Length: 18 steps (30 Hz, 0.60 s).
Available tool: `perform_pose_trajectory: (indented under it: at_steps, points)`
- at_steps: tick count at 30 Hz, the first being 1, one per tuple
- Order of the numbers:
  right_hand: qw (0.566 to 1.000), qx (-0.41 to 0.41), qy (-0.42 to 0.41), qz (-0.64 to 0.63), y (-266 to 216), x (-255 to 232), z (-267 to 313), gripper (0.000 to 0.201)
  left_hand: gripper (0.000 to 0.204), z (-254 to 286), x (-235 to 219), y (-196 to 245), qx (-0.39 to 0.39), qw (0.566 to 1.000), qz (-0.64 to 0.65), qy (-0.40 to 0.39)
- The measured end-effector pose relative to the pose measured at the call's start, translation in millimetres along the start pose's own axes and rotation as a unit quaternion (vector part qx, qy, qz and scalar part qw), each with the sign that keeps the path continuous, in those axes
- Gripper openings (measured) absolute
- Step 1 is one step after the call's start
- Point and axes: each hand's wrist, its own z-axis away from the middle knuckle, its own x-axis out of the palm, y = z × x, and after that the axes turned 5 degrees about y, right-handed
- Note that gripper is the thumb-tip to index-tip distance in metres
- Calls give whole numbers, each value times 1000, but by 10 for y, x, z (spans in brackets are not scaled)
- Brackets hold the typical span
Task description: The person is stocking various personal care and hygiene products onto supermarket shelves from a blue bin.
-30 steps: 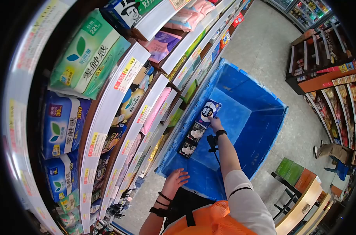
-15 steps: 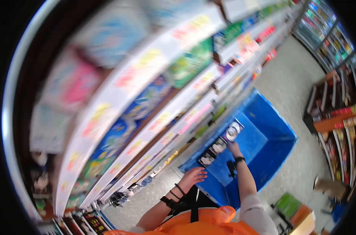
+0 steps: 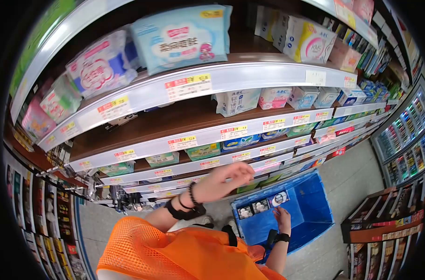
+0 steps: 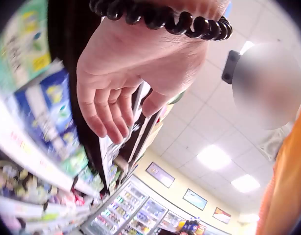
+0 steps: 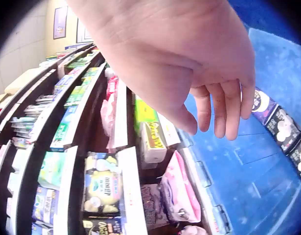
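Note:
My left hand (image 3: pixel 224 182) is raised in front of the lower shelves, fingers loosely bent and holding nothing. The left wrist view shows the same hand (image 4: pixel 135 73) beside shelved packs, its palm bare. Over the blue crate (image 3: pixel 315 196) is my right hand (image 3: pixel 282 219), close to a dark blue and white pack (image 3: pixel 279 199). Seen from the right wrist, that hand (image 5: pixel 189 68) has relaxed fingers with nothing between them. Two black packs with white round pictures, a middle one (image 3: pixel 260 206) and an end one (image 3: pixel 245 212), lie in a row with the blue one along the crate's shelf side.
Shelves with price tags (image 3: pixel 189 87) stand ahead, holding a large light-blue pack (image 3: pixel 182 37), a yellow and white ABC pack (image 3: pixel 308 39) and smaller packs. A snack rack (image 3: pixel 385 214) is at right. Glass-door coolers (image 3: pixel 404 126) stand at the far right.
The head view has swung up and left toward the shelves. My left hand has risen from beside the crate. My right hand has come away from the dark blue and white pack.

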Motion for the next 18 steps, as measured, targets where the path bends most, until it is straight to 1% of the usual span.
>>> perform_pose_trajectory:
  at_steps: [1, 2, 3, 4, 5, 6, 8, 9, 11, 12, 13, 15, 16, 18]
  points:
    - [1000, -9, 2, 5, -102, 23, 42, 28, 24, 22, -90, 282, 58, 994, -91, 11]
    - [999, -31, -6, -3, -171, 50, 111, 29, 24, 24, -144, 459, 139, 972, -173, 74]
    - [998, -53, -14, -12, -242, 77, 164, 29, 24, -6, -200, 573, 217, 933, -252, 138]
    - [998, -64, -17, -14, -314, 109, 196, 30, 27, -97, -290, 654, 296, 869, -339, 206]
    - [997, -71, -12, -11, -355, 114, 220, 30, 29, -191, -369, 725, 366, 786, -417, 272]
    - [996, -81, -16, -19, -378, 125, 227, 30, 29, -275, -419, 754, 370, 786, -412, 275]
    - [995, -87, -13, -38, -425, 158, 282, 30, 39, -449, -470, 736, 354, 690, -504, 381]
    - [995, -92, -10, -36, -454, 188, 327, 30, 39, -512, -473, 726, 356, 691, -499, 384]
    - [995, -89, -20, -47, -510, 239, 416, 31, 51, -634, -467, 696, 295, 693, -504, 422]
    - [994, -94, -25, -50, -503, 267, 408, 33, 58, -699, -489, 675, 291, 674, -525, 430]
    - [994, -99, -22, -49, -498, 270, 414, 33, 58, -744, -510, 637, 294, 675, -521, 432]
    - [994, -92, -23, -56, -489, 252, 439, 35, 59, -818, -530, 577, 304, 678, -536, 400]
    - [995, -91, -19, -48, -481, 254, 449, 37, 56, -832, -530, 561, 319, 660, -548, 403]
    - [994, -93, -17, -46, -488, 252, 458, 37, 56, -820, -541, 549, 312, 666, -547, 400]
